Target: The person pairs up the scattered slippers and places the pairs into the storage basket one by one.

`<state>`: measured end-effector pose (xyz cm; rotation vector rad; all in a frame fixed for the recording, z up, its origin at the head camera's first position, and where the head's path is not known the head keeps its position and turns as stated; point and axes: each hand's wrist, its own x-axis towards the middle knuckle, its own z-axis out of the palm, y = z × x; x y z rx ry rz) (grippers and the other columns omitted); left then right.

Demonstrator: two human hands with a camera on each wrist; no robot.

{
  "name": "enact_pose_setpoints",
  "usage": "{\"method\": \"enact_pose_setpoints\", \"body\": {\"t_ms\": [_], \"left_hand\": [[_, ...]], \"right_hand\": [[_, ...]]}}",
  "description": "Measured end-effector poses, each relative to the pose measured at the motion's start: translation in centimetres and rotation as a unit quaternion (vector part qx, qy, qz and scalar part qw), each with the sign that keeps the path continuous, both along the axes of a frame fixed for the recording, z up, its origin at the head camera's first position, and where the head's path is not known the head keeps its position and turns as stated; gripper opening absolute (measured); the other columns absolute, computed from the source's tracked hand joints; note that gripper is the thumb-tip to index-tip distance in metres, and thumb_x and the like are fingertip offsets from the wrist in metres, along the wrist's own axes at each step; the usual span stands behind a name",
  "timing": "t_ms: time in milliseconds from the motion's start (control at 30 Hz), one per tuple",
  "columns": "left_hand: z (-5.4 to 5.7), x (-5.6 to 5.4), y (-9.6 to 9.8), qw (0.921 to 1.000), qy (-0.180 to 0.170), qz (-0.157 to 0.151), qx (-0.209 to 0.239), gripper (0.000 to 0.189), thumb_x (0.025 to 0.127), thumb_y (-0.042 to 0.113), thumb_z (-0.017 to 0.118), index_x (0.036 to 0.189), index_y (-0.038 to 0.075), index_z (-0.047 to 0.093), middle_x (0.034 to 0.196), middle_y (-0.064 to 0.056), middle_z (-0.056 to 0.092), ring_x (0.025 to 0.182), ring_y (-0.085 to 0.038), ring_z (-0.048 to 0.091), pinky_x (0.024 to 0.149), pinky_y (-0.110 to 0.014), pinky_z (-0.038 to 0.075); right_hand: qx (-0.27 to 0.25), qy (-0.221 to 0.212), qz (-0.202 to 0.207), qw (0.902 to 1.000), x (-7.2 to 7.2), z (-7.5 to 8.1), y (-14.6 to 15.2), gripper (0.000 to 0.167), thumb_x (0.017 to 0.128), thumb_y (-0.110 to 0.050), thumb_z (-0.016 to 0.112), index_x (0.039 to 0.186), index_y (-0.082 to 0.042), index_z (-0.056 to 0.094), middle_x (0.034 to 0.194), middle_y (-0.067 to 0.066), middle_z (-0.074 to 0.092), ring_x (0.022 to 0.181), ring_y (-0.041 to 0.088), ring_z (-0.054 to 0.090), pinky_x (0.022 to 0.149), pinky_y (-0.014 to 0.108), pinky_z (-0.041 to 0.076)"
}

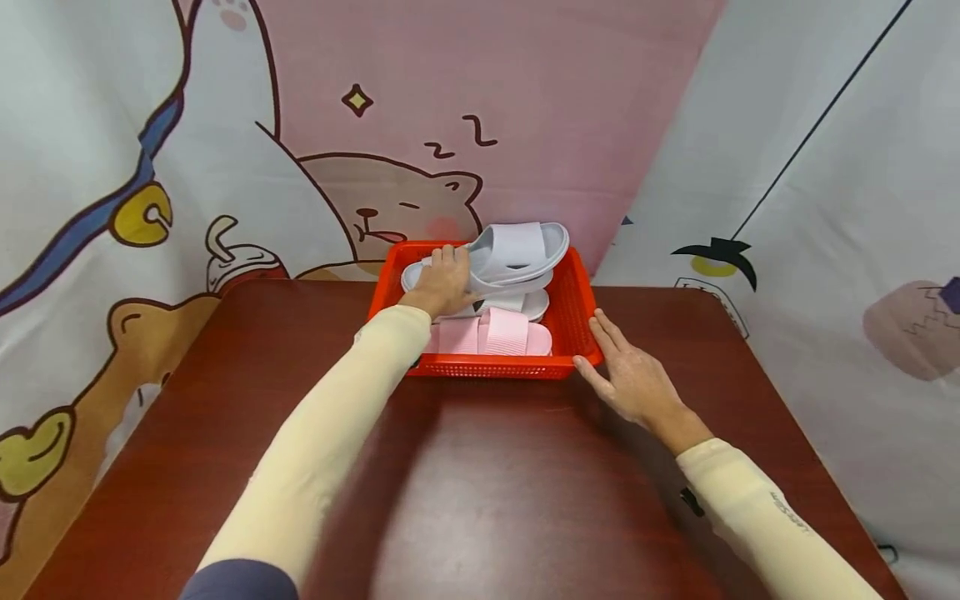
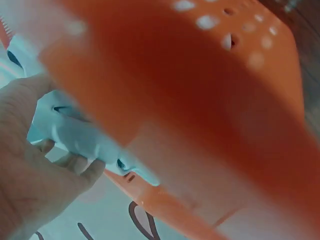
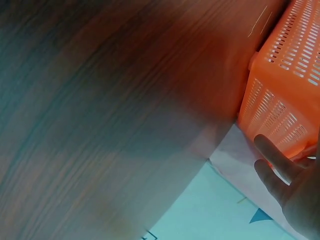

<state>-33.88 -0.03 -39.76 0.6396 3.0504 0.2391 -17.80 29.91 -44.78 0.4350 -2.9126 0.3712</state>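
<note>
A red plastic basket (image 1: 573,312) stands on the far part of the table, holding several slippers. On top is a pale grey slipper (image 1: 519,250), tilted above another pale one. My left hand (image 1: 442,283) reaches over the basket's left side and grips pale grey slippers (image 2: 80,135), its fingers curled round their edge; how many it holds I cannot tell. Pink slippers (image 1: 506,333) lie at the basket's near side. With fingers straight, my right hand (image 1: 633,379) touches the basket's near right corner; the right wrist view shows its fingers (image 3: 275,155) beside the perforated wall.
The brown wooden table (image 1: 480,467) reaches from the front to a printed cloth (image 1: 570,108) hanging behind it. More white cloth (image 1: 825,208) hangs along the right. In the left wrist view, the basket's near rim blurs across much of the picture.
</note>
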Motion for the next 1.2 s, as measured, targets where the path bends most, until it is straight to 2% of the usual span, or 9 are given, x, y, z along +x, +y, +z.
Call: {"method": "enact_pose_setpoints", "body": {"t_ms": [100, 267, 467, 633, 733, 867, 1033, 1133, 1200], "left_hand": [[0.2, 0.0, -0.9, 0.9998, -0.016, -0.002, -0.007, 0.072, 0.093, 0.028, 0.071, 0.146, -0.002, 0.031, 0.138, -0.022, 0.038, 0.127, -0.037, 0.035, 0.104, -0.046, 0.042], [0.3, 0.3, -1.2, 0.9992, -0.032, -0.018, -0.015, 0.07, 0.092, 0.015, 0.065, 0.15, -0.001, 0.028, 0.144, -0.022, 0.034, 0.132, -0.037, 0.032, 0.112, -0.046, 0.034], [0.4, -0.2, -2.3, 0.9981, -0.029, -0.055, 0.007, 0.076, 0.092, 0.025, 0.068, 0.153, 0.0, 0.028, 0.15, -0.022, 0.034, 0.137, -0.038, 0.033, 0.115, -0.047, 0.029], [0.7, -0.2, -4.2, 0.9975, -0.022, -0.067, 0.009, 0.078, 0.094, 0.029, 0.067, 0.154, -0.001, 0.029, 0.155, -0.022, 0.034, 0.14, -0.038, 0.036, 0.117, -0.047, 0.026], [0.5, 0.0, -5.1, 0.9969, -0.02, -0.075, 0.007, 0.078, 0.095, 0.028, 0.066, 0.155, -0.003, 0.027, 0.157, -0.023, 0.031, 0.142, -0.038, 0.034, 0.119, -0.046, 0.022], [0.3, 0.4, -5.8, 0.9974, -0.016, -0.068, 0.018, 0.078, 0.096, 0.029, 0.065, 0.156, -0.001, 0.026, 0.158, -0.021, 0.029, 0.143, -0.037, 0.032, 0.119, -0.047, 0.022], [1.3, 1.6, -6.5, 0.9974, 0.028, -0.058, 0.034, 0.071, 0.096, 0.038, 0.064, 0.153, 0.005, 0.038, 0.153, -0.016, 0.039, 0.14, -0.034, 0.036, 0.115, -0.052, 0.028], [2.1, 3.0, -7.4, 0.9934, 0.082, -0.06, 0.053, 0.061, 0.096, 0.042, 0.063, 0.144, 0.007, 0.05, 0.144, -0.012, 0.048, 0.133, -0.033, 0.043, 0.11, -0.053, 0.034], [2.6, 4.1, -8.2, 0.9878, 0.125, -0.063, 0.068, 0.053, 0.096, 0.042, 0.061, 0.136, 0.007, 0.058, 0.136, -0.012, 0.054, 0.126, -0.033, 0.048, 0.105, -0.053, 0.038]], "right_hand": [[-0.003, -0.004, 0.004, 1.0, -0.4, 0.0, -0.5, 0.081, 0.102, -0.056, 0.044, 0.159, -0.001, 0.028, 0.166, 0.015, 0.023, 0.127, 0.043, 0.054, 0.093, 0.057, 0.051], [-0.003, -0.004, 0.006, 1.0, -0.4, 0.1, -0.2, 0.08, 0.102, -0.056, 0.045, 0.159, -0.001, 0.029, 0.166, 0.015, 0.022, 0.128, 0.043, 0.053, 0.094, 0.057, 0.05], [0.003, -0.015, 0.006, 0.9999, -0.7, 0.4, -0.3, 0.082, 0.102, -0.057, 0.042, 0.159, 0.0, 0.027, 0.166, 0.016, 0.021, 0.127, 0.043, 0.053, 0.094, 0.057, 0.05], [0.02, -0.024, 0.014, 0.9994, -1.3, 0.9, -0.8, 0.084, 0.101, -0.061, 0.04, 0.159, -0.001, 0.028, 0.165, 0.017, 0.023, 0.128, 0.043, 0.053, 0.093, 0.058, 0.051], [0.025, -0.025, 0.018, 0.9992, -1.6, 1.0, -1.0, 0.085, 0.101, -0.061, 0.041, 0.158, 0.0, 0.029, 0.164, 0.018, 0.024, 0.133, 0.044, 0.048, 0.099, 0.059, 0.046], [0.021, -0.003, 0.03, 0.9993, -1.8, 1.0, -1.0, 0.083, 0.1, -0.059, 0.046, 0.156, 0.002, 0.034, 0.161, 0.02, 0.029, 0.138, 0.044, 0.04, 0.108, 0.059, 0.037], [-0.005, 0.045, 0.035, 0.9983, -1.5, 1.1, -0.7, 0.079, 0.097, -0.054, 0.055, 0.151, 0.002, 0.042, 0.155, 0.02, 0.038, 0.137, 0.04, 0.038, 0.108, 0.061, 0.035], [-0.018, 0.063, 0.033, 0.9973, -0.8, 1.6, -0.5, 0.075, 0.096, -0.052, 0.059, 0.148, 0.001, 0.047, 0.153, 0.019, 0.042, 0.135, 0.039, 0.04, 0.105, 0.062, 0.038], [-0.024, 0.074, 0.03, 0.9966, -0.1, 2.2, -0.5, 0.073, 0.095, -0.05, 0.061, 0.146, 0.0, 0.05, 0.151, 0.019, 0.044, 0.133, 0.039, 0.042, 0.103, 0.062, 0.039]]}}
